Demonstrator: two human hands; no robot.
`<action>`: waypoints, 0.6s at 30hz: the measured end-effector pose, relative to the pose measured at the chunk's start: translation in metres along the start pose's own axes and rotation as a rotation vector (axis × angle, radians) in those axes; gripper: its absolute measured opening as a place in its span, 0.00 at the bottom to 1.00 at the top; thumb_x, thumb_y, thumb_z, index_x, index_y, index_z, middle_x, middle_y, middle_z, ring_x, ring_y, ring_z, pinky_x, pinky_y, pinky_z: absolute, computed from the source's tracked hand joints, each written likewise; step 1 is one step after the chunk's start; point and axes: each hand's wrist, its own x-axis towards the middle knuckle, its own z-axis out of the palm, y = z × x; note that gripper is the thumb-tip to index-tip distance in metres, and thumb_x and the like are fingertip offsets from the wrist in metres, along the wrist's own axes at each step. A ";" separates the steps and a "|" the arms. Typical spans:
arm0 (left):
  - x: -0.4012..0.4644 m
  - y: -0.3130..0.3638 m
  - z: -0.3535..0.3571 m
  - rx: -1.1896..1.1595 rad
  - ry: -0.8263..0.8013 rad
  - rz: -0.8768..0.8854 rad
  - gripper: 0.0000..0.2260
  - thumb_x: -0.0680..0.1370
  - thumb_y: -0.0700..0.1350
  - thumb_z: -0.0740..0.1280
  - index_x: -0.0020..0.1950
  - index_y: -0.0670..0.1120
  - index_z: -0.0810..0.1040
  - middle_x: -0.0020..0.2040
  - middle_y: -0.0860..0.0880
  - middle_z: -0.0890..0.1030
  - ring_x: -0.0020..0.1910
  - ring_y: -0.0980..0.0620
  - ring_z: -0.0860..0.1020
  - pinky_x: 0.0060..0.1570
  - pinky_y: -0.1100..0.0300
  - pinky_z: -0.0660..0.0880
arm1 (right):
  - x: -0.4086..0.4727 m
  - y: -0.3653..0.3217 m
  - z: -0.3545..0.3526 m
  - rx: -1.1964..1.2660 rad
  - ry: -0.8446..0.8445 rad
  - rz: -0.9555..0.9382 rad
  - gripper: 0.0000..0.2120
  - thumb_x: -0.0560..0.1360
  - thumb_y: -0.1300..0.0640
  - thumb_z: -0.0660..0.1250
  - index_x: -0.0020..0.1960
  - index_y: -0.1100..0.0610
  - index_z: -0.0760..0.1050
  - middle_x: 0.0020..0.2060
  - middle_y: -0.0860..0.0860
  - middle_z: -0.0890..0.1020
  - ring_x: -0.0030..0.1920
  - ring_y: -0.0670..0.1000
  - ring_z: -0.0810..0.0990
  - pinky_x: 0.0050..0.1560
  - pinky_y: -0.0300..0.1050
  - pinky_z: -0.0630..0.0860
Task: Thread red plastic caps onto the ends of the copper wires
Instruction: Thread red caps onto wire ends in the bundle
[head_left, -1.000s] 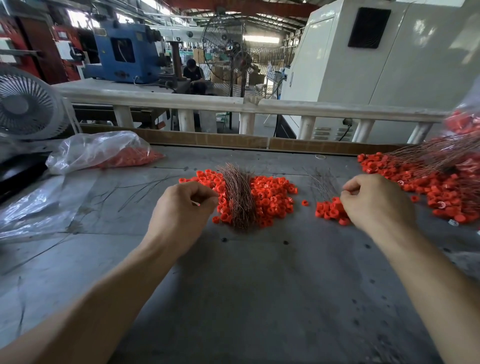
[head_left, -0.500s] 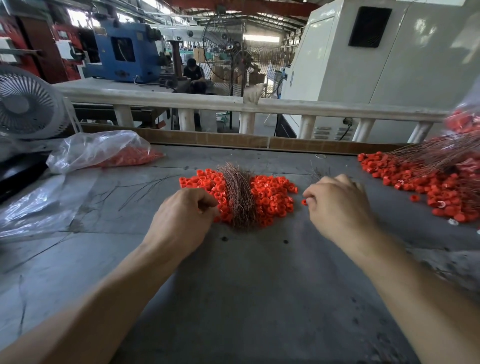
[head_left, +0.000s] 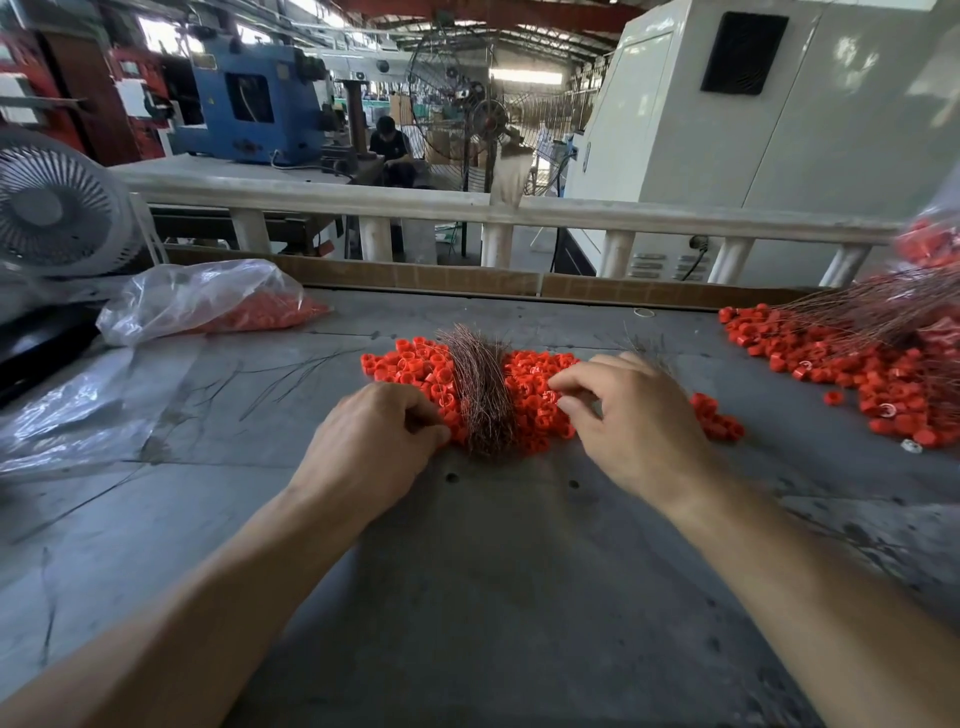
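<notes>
A pile of red plastic caps (head_left: 535, 374) lies mid-table, with a bundle of copper wires (head_left: 478, 389) across its middle. My left hand (head_left: 374, 441) sits at the pile's left edge with its fingers curled. Its thumb and forefinger pinch what looks like a thin wire, mostly hidden. My right hand (head_left: 634, 415) reaches over the pile's right side, its loosely bent fingertips touching the caps. A small cluster of caps (head_left: 714, 415) lies just right of that hand.
At the right edge lies a second heap of red caps (head_left: 852, 374) under long copper wires (head_left: 857, 312). A plastic bag of caps (head_left: 208, 301) and a white fan (head_left: 57, 208) are at the back left. Clear plastic sheeting (head_left: 78, 410) covers the left side. A cardboard strip (head_left: 467, 283) lines the far edge.
My right hand has moved left from the small cluster of caps onto the right side of the main pile. My left hand has edged closer to the pile's left edge.
</notes>
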 end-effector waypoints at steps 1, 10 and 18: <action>0.000 0.001 -0.001 0.004 -0.008 -0.003 0.04 0.75 0.52 0.75 0.42 0.60 0.82 0.44 0.59 0.81 0.41 0.58 0.76 0.39 0.58 0.70 | 0.000 -0.005 -0.001 0.064 0.000 -0.047 0.09 0.76 0.57 0.73 0.56 0.51 0.84 0.48 0.45 0.84 0.53 0.51 0.79 0.57 0.47 0.74; 0.000 0.002 -0.004 0.000 -0.039 -0.016 0.04 0.76 0.49 0.74 0.45 0.60 0.84 0.44 0.58 0.82 0.39 0.58 0.75 0.39 0.58 0.70 | -0.002 -0.038 0.014 0.225 -0.012 -0.254 0.07 0.75 0.57 0.75 0.53 0.51 0.87 0.46 0.46 0.81 0.50 0.48 0.79 0.53 0.46 0.76; -0.002 0.004 -0.005 0.044 -0.051 -0.013 0.05 0.74 0.49 0.75 0.44 0.60 0.82 0.44 0.59 0.80 0.40 0.61 0.74 0.38 0.60 0.69 | -0.002 -0.036 -0.001 0.834 0.041 -0.051 0.06 0.79 0.64 0.69 0.49 0.55 0.82 0.52 0.47 0.86 0.52 0.48 0.85 0.47 0.44 0.83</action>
